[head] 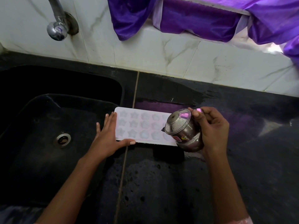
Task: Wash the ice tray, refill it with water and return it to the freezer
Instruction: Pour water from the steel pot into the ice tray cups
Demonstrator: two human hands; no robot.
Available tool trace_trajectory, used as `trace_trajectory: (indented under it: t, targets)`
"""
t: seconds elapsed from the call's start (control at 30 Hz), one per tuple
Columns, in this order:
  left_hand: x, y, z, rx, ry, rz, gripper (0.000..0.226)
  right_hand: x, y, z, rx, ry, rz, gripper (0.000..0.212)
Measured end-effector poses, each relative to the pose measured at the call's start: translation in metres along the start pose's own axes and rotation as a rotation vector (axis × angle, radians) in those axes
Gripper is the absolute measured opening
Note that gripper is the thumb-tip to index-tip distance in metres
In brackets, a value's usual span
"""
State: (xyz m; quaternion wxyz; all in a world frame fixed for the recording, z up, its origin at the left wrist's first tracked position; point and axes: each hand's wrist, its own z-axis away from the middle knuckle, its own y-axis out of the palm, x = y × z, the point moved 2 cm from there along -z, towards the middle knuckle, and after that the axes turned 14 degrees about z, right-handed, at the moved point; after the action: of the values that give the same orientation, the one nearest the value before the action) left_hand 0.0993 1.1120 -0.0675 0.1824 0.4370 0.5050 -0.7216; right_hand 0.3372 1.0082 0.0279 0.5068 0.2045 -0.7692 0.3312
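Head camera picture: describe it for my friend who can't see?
A right hand holds a small round steel pot tilted over a white plastic ice tray with star-shaped cups on a black counter beside a black sink. The left hand steadies the tray's end.

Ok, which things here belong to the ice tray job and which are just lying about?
In the job: ice tray, on the counter; steel pot, tilted over it in the right hand; left hand, flat against the tray's end.
Just there: tap, sink, purple cloth.
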Motion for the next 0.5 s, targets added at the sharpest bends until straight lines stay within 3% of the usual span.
trace_trajectory:
  t: [0.5]
  targets:
    - [0.0017,0.0006,-0.0004,-0.003,0.014,0.0,0.116,0.0015,0.0012,-0.0007,-0.011,0.034,-0.02,0.013]
